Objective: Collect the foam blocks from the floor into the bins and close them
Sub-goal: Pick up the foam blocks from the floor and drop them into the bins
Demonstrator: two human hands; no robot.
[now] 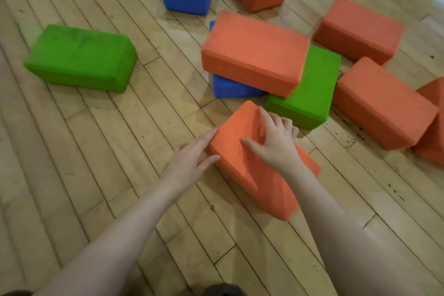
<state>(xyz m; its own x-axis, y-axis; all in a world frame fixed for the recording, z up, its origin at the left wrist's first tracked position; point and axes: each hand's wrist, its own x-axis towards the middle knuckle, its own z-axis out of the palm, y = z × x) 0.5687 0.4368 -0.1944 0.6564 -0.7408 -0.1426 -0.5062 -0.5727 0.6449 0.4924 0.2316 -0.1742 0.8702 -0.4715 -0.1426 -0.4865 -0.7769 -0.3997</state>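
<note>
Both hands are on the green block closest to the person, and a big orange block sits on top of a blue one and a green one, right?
Not quite. The block under both hands is orange, not green. The head view shows the left hand touching its left side and the right hand on its top. The rest holds: a big orange block sits on a blue block and a green block.
</note>
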